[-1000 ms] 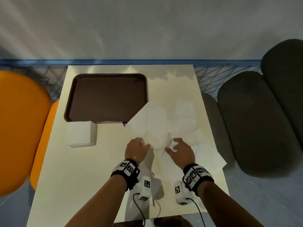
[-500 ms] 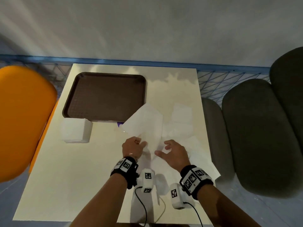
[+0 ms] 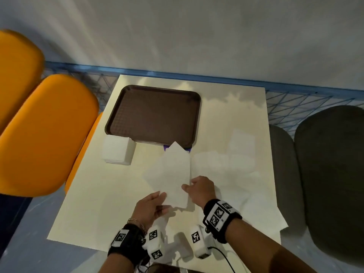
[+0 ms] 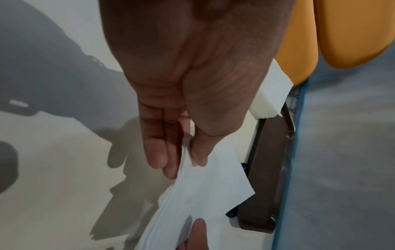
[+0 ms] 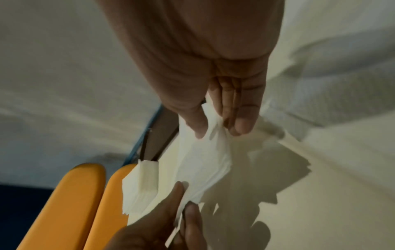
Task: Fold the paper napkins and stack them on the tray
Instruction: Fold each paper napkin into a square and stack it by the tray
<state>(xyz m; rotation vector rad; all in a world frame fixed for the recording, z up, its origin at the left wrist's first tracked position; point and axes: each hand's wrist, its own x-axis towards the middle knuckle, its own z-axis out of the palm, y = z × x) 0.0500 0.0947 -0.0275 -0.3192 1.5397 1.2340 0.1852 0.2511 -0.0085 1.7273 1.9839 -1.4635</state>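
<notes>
**Napkin lifted between both hands, fold not yet made**

Napkin (image 3: 171,174) was held off the table (image 3: 94,203), near edge pinched at two corners. Left hand (image 3: 150,208) pinched the near-left corner, thumb on top and fingers beneath. Right hand (image 3: 201,189) pinched the near-right edge the same way; wrist view confirmed thumb against fingertips with paper between. Sheet sloped away from the person, its far tip reaching over the tray's near rim.

Tray (image 3: 155,115) sat far-left on the table, nothing on it. Stack (image 3: 118,151) of folded napkins stood just off its near-left corner, on the table rather than the tray. Loose napkins (image 3: 226,160) lay spread to the right, some overhanging the table's right edge. Orange chairs (image 3: 45,133) left, dark ones right.

Risks, as judged: thin paper held at only two points could sag or twist, giving a crooked crease; a hard pull between the pinches might tear it. The overhanging sheets could slide off if brushed by the right forearm.

Against a second earlier: the napkin then lay flat with both hands resting on its near edge; now it was raised and turned to point at the tray.
</notes>
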